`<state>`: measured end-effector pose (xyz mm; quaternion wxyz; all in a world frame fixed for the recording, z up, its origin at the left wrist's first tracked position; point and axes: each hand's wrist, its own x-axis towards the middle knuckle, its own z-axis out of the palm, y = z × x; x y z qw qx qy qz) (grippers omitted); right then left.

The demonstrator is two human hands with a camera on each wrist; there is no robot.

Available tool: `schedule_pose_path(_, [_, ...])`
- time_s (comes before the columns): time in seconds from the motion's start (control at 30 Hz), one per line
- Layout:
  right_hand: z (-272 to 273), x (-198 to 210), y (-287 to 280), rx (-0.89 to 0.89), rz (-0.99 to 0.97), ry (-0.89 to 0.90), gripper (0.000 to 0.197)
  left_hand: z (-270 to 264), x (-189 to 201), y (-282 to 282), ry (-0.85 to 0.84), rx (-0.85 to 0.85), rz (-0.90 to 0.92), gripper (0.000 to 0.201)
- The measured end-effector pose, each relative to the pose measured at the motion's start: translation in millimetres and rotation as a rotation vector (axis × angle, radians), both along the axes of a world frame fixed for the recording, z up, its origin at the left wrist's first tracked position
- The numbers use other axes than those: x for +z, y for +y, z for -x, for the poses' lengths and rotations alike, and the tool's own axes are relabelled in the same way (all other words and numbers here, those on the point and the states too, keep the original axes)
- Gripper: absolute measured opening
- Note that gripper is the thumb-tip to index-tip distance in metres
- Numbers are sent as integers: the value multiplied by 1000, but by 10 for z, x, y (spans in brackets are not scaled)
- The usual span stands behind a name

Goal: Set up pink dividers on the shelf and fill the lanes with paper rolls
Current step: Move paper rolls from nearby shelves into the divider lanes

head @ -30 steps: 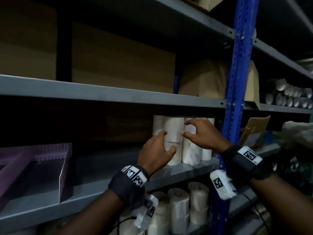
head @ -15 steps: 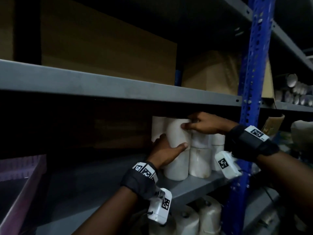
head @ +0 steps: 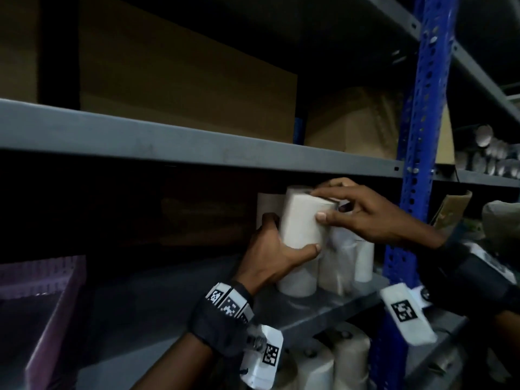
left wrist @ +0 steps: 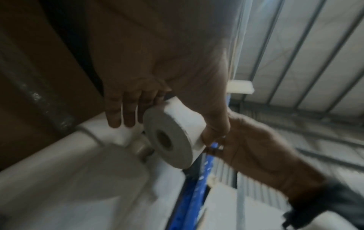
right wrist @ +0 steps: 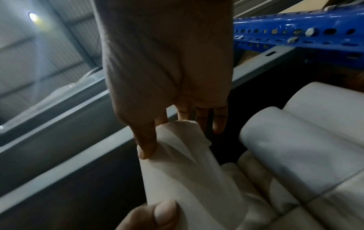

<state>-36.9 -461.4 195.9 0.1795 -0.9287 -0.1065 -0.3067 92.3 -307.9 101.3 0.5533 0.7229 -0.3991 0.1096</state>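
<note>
White paper roll (head: 302, 220) tilted, seemingly wrapped; left hand (head: 270, 254), right hand (head: 363, 218) gripping.

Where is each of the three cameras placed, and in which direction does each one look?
Head: on the person's head, facing the grey shelf; shows both forearms, left hand and right hand on the upper paper roll.
Left wrist: along the left hand at the roll's end; the right hand shows too.
Right wrist: along the right hand at the roll; a left thumb shows.
Shared: all three see that roll.
</note>
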Motion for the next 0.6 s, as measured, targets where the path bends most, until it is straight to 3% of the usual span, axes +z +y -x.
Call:
schedule_pose_path(0.17, [525,-123,422,106,-153,25,46,638,-157,578,-8,35,59,83])
schedule_pose_path(0.33, [1135,-398,949,185,-207,64,47,1371,-614,1095,-10,-12,205,79])
schedule_pose_path(0.6, [2027,-915,1675,342,-274,210,43,2583,-1267,1855,79,69,331,73])
